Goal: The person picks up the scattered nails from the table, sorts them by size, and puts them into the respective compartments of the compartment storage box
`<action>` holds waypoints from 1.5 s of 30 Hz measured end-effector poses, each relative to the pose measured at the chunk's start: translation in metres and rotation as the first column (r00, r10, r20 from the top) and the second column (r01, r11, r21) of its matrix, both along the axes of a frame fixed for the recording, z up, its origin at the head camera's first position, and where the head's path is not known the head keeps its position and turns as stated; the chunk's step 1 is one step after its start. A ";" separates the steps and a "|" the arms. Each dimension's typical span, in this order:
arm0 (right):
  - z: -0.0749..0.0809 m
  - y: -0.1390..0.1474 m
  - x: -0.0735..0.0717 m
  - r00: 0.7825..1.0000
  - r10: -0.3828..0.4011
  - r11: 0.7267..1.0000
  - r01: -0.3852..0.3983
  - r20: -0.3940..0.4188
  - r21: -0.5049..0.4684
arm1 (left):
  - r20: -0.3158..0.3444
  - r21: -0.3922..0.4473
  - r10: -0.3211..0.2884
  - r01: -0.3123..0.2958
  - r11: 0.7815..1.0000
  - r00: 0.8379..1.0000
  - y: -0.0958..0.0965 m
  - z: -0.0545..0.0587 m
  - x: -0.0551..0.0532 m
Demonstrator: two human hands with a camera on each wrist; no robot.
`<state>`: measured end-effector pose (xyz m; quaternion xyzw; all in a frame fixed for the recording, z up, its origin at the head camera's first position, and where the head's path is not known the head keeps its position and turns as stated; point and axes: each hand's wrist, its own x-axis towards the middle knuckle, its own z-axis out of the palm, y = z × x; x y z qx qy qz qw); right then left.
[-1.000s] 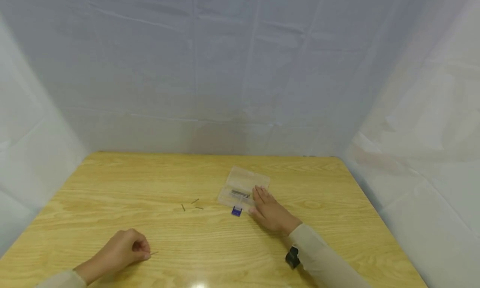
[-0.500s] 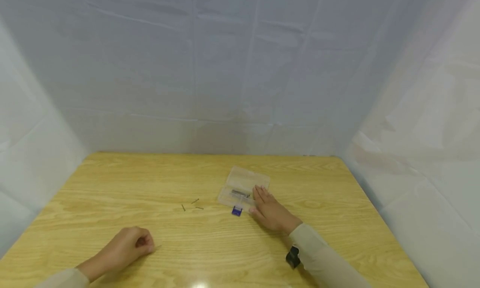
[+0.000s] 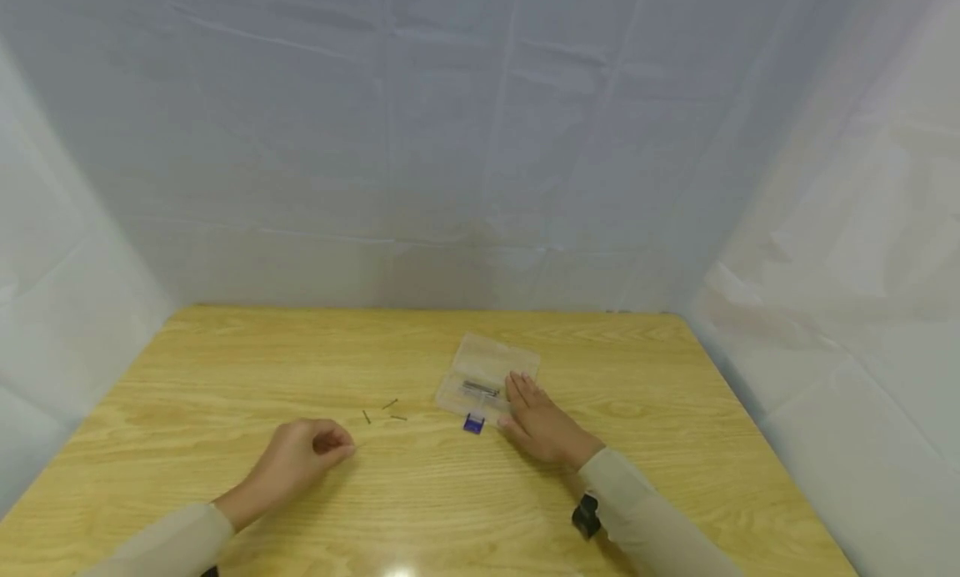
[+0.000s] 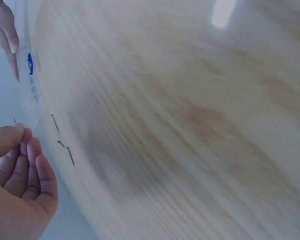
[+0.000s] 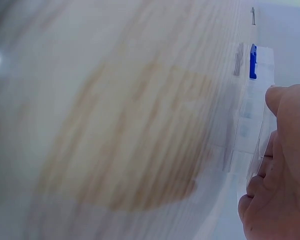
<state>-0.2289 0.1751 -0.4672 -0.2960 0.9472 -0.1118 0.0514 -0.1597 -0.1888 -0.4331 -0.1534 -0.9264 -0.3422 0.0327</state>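
My left hand hovers over the table, thumb and fingertips pinched together on a thin nail; only its tip shows in the left wrist view. Just beyond lie several loose dark nails, apart from the hand. A clear plastic box stands with its lid folded back and a blue latch at its front. More nails lie together inside it. My right hand rests on the box's right side with fingers straight, hiding that part; the thumb sits by the front edge.
The wooden table carries these things. A pale sheet hangs behind it, with more sheeting at both sides. A dark device is strapped under the right wrist.
My left hand has moved forward and to the right with the nail, nearer the loose nails. The right hand and the box have stayed put.
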 end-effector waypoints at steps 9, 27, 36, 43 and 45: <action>0.001 0.001 0.002 1.000 0.006 1.000 -0.006 -0.003 -0.008 | -0.007 0.060 -0.033 0.033 0.998 0.999 0.025 0.002 -0.018; 0.002 -0.001 0.002 1.000 0.002 1.000 -0.002 -0.002 -0.014 | -0.074 0.132 -0.027 0.036 0.991 0.997 0.089 0.000 -0.059; 0.002 0.000 0.001 1.000 -0.005 1.000 0.005 0.005 -0.015 | -0.087 0.148 -0.031 0.044 0.988 0.996 0.114 -0.003 -0.075; 0.002 0.000 0.001 1.000 -0.006 1.000 0.007 0.007 -0.029 | -0.102 0.101 -0.036 0.046 0.994 0.994 0.124 -0.007 -0.082; 0.003 -0.001 0.002 1.000 -0.010 1.000 0.011 0.005 -0.025 | -0.091 0.084 -0.036 0.044 0.996 0.995 0.126 -0.009 -0.083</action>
